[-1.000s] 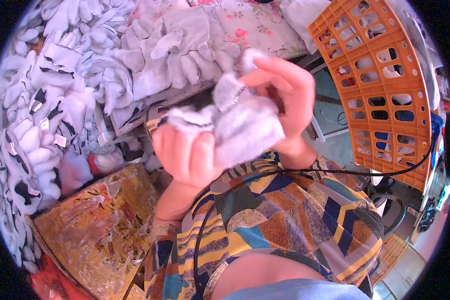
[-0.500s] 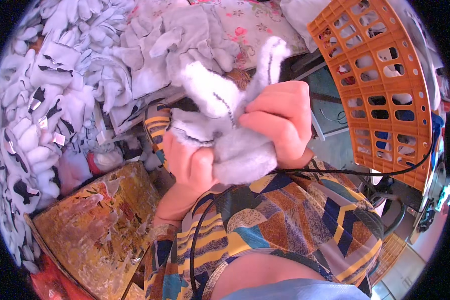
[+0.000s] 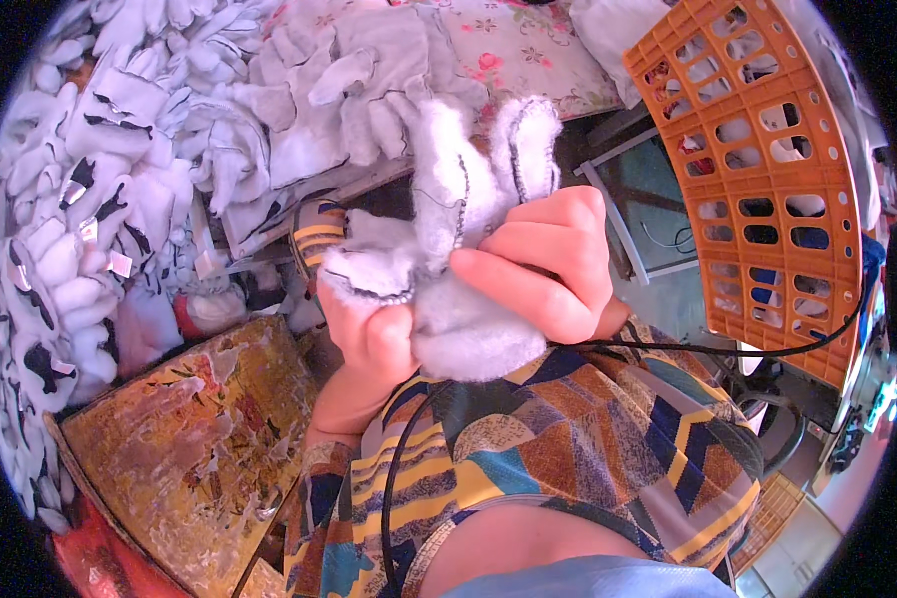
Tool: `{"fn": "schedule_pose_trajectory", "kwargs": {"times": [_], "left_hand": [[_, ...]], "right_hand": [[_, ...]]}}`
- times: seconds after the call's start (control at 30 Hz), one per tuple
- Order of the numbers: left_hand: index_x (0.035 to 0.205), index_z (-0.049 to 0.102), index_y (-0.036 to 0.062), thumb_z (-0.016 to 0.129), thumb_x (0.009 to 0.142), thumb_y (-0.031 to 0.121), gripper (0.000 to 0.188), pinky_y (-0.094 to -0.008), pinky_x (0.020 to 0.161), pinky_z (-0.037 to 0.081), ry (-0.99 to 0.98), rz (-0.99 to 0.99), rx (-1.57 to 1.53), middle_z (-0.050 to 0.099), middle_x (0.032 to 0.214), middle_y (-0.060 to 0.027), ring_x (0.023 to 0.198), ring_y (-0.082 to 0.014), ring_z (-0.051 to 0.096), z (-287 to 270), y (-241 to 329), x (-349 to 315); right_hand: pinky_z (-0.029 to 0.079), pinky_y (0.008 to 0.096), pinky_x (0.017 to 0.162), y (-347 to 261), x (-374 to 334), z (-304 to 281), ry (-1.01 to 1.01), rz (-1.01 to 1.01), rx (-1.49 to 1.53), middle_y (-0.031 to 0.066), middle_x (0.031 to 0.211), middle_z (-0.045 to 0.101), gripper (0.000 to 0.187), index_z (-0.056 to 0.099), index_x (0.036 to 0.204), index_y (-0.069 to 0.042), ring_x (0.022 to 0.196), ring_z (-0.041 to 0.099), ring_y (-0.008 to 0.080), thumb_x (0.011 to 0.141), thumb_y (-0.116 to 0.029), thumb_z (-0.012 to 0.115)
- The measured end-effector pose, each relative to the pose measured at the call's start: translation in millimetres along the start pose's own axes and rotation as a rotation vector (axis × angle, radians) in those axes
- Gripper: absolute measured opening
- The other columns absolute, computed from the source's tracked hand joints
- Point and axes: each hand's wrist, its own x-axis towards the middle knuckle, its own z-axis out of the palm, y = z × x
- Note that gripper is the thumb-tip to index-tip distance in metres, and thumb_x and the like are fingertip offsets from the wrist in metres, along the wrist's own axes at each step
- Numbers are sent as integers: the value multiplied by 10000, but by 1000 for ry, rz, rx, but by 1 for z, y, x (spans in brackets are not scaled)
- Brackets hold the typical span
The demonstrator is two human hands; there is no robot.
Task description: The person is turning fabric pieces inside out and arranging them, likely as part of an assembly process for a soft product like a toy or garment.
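Note:
A fluffy white glove (image 3: 480,329), furry side out with dark stitching along its seams, is held up in front of my body. My left hand (image 3: 374,334) is closed round its left part, where a seamed edge bulges above the knuckles. Higher up and to the right, my right hand (image 3: 548,264) grips it with fingers curled. Two furry fingers of the glove stick up between and beyond my hands, and its thick lower part hangs down between them. My palms and the cloth inside them are hidden.
A large heap of pale gloves (image 3: 120,209) fills the left side. More lie on a flower-patterned cloth (image 3: 498,60) ahead. An orange plastic crate (image 3: 757,179) stands at the right, a worn board (image 3: 189,429) at lower left. A black cable (image 3: 668,347) crosses my front.
My right hand has shifted slightly down and left over the glove. The glove's upright fingers have swung closer together and straighter, and its lower part hangs a little lower.

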Motion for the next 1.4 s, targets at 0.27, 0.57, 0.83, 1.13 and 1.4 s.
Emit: {"fn": "schedule_pose_trajectory", "kwargs": {"times": [0.27,0.57,0.83,1.13,1.4], "left_hand": [[737,383,63,660,775,184,305,-422,522,436,-259,-122,0,451,729,-105,575,-299,506,-10,21,32],[735,398,67,665,782,205,304,-392,510,420,-245,-82,-10,451,681,-80,561,-284,517,-3,19,41],[720,472,76,642,730,137,180,-354,540,407,-389,-30,-149,515,675,-59,549,-242,533,1,31,56],[762,505,38,701,645,66,230,-347,565,385,-347,-406,-71,465,701,-101,608,-282,471,14,-7,68],[988,593,25,657,648,-69,359,-270,816,457,-636,-1310,-712,630,937,-27,894,-126,595,21,-35,52]], "right_hand": [[377,274,598,2,1,-14,-115,-97,-82,21,905,568,404,670,969,-61,736,534,152,578,-156,699],[374,287,578,-2,-2,20,344,2,-12,62,894,593,469,647,1020,-65,719,558,178,567,-174,704],[479,296,651,14,-6,3,107,268,120,166,985,653,613,519,1236,-16,718,595,217,668,-75,743],[388,184,561,21,-6,6,-5,1064,1044,-19,723,587,709,420,1325,-32,631,530,52,691,-37,737],[229,316,1100,16,-30,19,-153,1148,1743,93,1427,381,799,171,1466,23,1298,383,192,871,-267,618]]}}
